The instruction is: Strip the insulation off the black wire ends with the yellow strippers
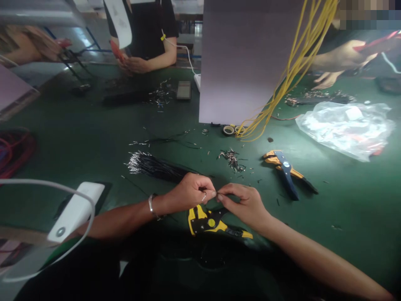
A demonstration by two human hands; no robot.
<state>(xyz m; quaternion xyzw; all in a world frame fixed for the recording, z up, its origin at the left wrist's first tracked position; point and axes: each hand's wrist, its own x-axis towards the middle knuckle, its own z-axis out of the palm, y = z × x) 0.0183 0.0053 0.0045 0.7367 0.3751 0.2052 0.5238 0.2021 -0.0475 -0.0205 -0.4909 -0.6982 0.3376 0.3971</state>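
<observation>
My left hand (194, 191), with a bracelet and a ring, is closed in a pinch. My right hand (242, 202) pinches just opposite, and the fingertips nearly meet. Between them shows a tiny dark piece of thin black wire (218, 193), mostly hidden by the fingers. Just beyond my left hand lies a bundle of black wires (159, 165), their bare silver ends fanned out to the left. Below both hands rests a yellow and black wire stripper (208, 221). An orange and dark blue wire stripper (286, 167) lies to the right.
Stripped scraps (232, 161) are scattered beyond my hands. Yellow wires (282, 98) hang beside a grey panel (238, 62). A clear plastic bag (347, 127) lies at right, a white power strip (77, 211) with its cable at left. Across the green table (78, 138), other people's hands work.
</observation>
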